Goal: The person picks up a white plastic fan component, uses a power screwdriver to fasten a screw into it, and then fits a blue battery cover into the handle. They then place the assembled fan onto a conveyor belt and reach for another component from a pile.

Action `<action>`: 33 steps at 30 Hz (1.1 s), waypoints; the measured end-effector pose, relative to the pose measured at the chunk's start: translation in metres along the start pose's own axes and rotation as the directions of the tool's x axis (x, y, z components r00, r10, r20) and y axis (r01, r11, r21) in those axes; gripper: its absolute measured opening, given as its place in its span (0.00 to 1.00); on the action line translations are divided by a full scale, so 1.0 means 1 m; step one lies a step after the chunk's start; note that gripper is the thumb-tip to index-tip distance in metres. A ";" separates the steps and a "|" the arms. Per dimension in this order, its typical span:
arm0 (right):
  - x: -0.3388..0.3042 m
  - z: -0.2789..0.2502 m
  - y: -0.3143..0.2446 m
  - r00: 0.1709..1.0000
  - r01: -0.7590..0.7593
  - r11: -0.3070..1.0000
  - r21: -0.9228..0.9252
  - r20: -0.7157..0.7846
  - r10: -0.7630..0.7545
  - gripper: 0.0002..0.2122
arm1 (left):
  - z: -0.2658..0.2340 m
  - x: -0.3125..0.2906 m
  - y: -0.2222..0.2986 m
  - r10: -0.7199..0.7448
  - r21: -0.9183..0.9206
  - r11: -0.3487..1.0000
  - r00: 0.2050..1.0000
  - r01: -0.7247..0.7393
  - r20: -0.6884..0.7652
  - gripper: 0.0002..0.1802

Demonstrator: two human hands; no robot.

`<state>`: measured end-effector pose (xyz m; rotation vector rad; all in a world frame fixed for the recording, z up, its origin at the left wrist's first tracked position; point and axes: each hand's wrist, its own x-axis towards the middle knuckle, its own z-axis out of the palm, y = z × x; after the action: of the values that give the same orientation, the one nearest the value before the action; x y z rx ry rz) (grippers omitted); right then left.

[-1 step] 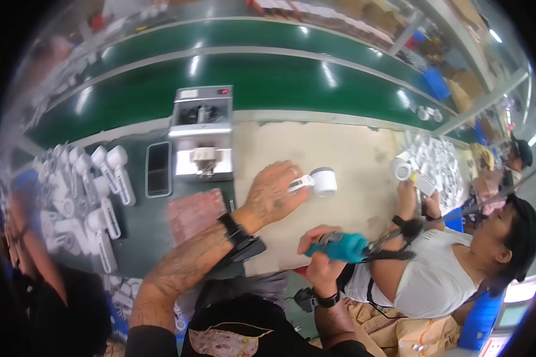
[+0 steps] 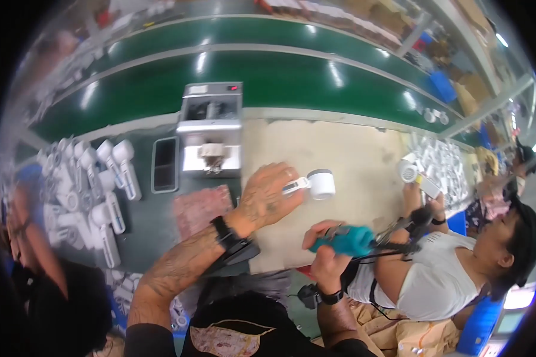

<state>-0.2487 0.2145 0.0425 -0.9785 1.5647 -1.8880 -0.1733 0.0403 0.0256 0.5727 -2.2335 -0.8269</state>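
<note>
My left hand is closed round the handle of a white handheld device. The device has a round, cup-like head with a grey rim and lies low over the beige mat. My right hand grips a teal power screwdriver, held tilted nearer to me and right of the device. A dark cable leads off the tool's right end. The tool's tip is hard to make out, and it is apart from the device.
A grey bench machine stands behind my left hand, beside a phone and a reddish pad. Several white devices pile up at left. More white parts lie at right, by a co-worker holding one.
The whole view has shifted slightly, with the bench now further right. Against the mat, my left hand and the white device have moved a little to the left. Both grips are the same.
</note>
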 end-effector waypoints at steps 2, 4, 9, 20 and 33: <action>0.014 0.009 0.003 0.998 -0.037 0.998 0.053 0.056 0.034 0.34 | -0.045 -0.030 -0.003 -0.153 -0.017 0.988 0.987 0.154 0.046 0.10; 0.028 0.028 -0.002 0.993 -0.037 0.994 0.100 0.113 0.026 0.34 | -0.078 -0.058 -0.014 -0.245 0.110 0.966 0.963 0.233 0.114 0.10; 0.057 0.099 -0.021 0.981 0.037 0.960 0.276 0.173 -0.087 0.33 | -0.119 -0.098 -0.035 -0.250 0.173 0.958 0.962 0.229 0.113 0.14; 0.113 0.209 0.029 0.906 0.232 0.934 0.272 0.290 -0.309 0.18 | -0.116 -0.123 -0.055 -0.097 0.223 0.972 0.991 0.076 0.088 0.29; 0.077 0.175 0.010 0.942 0.086 0.990 0.116 0.313 -0.118 0.23 | -0.114 -0.123 -0.060 -0.086 0.195 0.978 0.996 0.080 0.020 0.27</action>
<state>-0.1605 0.0458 0.0633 -1.2686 1.2392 -1.7504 0.0015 0.0257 -0.0054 0.7549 -2.3457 -0.6654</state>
